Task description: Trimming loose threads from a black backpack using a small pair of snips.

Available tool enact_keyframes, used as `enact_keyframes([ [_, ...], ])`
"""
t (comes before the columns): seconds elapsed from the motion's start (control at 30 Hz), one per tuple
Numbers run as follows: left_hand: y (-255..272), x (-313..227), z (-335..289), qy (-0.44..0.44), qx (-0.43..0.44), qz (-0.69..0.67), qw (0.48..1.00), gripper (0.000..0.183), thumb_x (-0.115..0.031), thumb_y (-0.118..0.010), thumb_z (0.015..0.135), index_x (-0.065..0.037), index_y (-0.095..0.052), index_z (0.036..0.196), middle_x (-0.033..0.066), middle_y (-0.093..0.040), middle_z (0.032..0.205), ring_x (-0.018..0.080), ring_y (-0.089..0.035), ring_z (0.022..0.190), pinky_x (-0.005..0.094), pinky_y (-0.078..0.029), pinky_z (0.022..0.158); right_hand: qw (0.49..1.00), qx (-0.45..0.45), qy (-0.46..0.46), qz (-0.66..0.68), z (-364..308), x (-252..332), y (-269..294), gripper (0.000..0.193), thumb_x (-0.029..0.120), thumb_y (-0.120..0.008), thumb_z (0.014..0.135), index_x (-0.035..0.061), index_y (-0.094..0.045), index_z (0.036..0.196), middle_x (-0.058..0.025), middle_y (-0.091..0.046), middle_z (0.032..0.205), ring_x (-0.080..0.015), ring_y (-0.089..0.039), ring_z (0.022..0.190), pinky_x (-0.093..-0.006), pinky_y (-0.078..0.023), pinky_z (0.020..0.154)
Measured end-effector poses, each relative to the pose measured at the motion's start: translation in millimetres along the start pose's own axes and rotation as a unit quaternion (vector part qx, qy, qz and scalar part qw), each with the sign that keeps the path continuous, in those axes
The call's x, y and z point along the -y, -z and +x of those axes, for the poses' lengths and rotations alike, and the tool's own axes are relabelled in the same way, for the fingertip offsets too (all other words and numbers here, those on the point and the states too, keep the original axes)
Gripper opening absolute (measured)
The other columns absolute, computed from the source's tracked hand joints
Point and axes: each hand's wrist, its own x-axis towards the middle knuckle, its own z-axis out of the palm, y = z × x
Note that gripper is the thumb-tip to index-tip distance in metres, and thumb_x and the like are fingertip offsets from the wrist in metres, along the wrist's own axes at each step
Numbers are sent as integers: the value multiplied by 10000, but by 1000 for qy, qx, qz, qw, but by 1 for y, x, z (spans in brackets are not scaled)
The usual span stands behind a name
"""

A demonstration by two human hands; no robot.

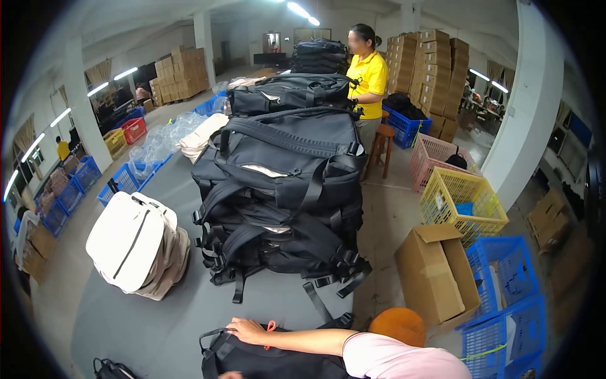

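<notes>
Bare right hand (247, 331): on black fabric bag (284, 361)
Smooth grey table (142, 325): tall black backpack stack (278, 170), rounded cream backpacks (120, 240) left

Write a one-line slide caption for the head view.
Right hand on a black bag at a gray table, near stacked black backpacks and pale backpacks.

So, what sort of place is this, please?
Probably a bag factory or packing workshop: there is a high pile of black fabric backpacks, tall stacks of brown cardboard boxes, and blue plastic crates.
</notes>
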Motion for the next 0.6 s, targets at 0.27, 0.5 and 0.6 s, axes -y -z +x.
enact_keyframes([
  [0.27,17,167,109,-55,-185,165,967,226,-158,-730,646,-24,-569,731,122,-561,669,304,-574,591,408,-466,596,1000,-9,6,0,10,0,-15,220,261,-563,890,90,-645,1001,-90,-590,935,-337,-605,862,-461,-479,718],
  [0.5,0,204,114,93,-11,211,973,179,-141,-708,734,0,-607,777,146,-612,717,294,-601,685,386,-475,676,1000,-19,9,-4,12,1,-7,197,213,-563,876,71,-634,993,-94,-590,939,-336,-600,866,-445,-479,722],
  [0.6,-3,187,121,133,-11,102,986,216,-103,-695,735,-14,-597,905,100,-604,701,244,-598,672,351,-475,671,1000,-23,1,-9,8,2,-6,192,197,-561,869,65,-631,989,-99,-589,941,-338,-598,863,-444,-478,725],
])
